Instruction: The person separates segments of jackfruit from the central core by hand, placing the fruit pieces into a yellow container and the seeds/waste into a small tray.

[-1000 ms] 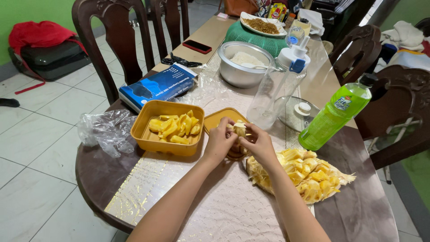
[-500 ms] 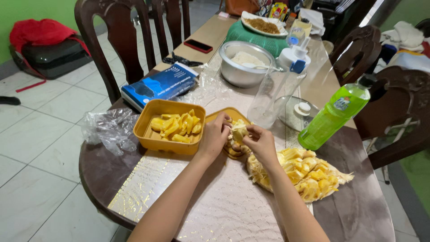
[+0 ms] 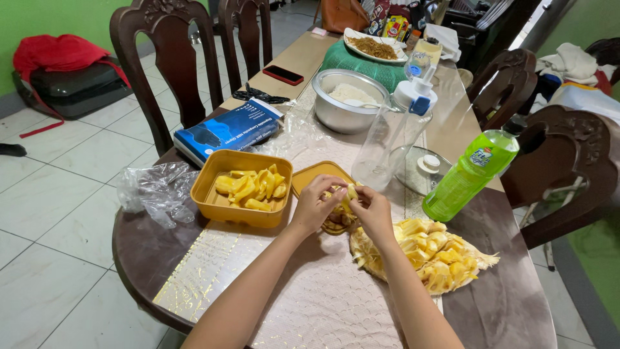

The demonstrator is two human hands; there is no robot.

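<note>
**Head view: pod being pulled apart over the lid**

Head camera shows both hands closed on one yellow pod [image 3: 349, 194], left hand [image 3: 314, 208] and right hand [image 3: 372, 210] pinching it above the orange lid [image 3: 316, 174], mid-worktop [image 3: 310, 297]. The step looks like splitting flesh from seed. Cleaned pieces sit in the tub [image 3: 242, 187] at left; the opened fruit section [image 3: 426, 255] lies near right. Separating it likely needs a firm thumb pull.

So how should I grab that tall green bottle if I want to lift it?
Probably grip the green bottle around its middle, coming from the table's outer edge. It stands upright, its body is round and even, and that side looks open. The clear bottle and glass lid crowd the other side.
</note>
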